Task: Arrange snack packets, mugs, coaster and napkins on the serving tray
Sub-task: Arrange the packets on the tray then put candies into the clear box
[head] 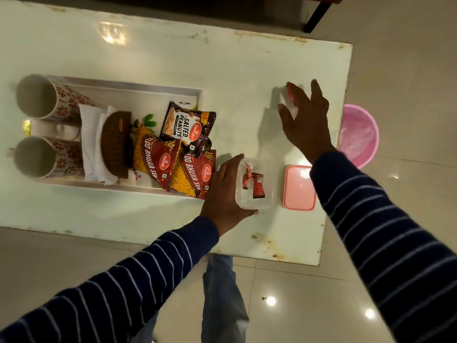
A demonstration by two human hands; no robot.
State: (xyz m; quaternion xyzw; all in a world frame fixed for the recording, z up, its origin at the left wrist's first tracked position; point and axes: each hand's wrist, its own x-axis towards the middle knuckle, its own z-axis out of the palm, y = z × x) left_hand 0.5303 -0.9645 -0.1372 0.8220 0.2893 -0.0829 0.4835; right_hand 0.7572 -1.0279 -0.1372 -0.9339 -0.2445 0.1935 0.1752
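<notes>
A white serving tray (138,88) lies on the left of the table. In it are two floral mugs (37,97) (34,157) on their sides, white napkins (90,144), a brown woven coaster (115,142), a salted peanuts packet (188,125) and two bhujia sev packets (154,159) (195,174). My left hand (222,191) grips a clear plastic box (256,201) holding red sachets (254,181), right beside the tray's near right corner. My right hand (306,120) hovers farther right with fingers spread; a small red sachet (291,94) shows at its fingertips, its grip unclear.
A pink lid (296,191) lies flat on the white table (247,58) just right of the clear box. A pink bin (358,134) stands on the floor past the table's right edge. A dark furniture leg (316,16) is at the far right.
</notes>
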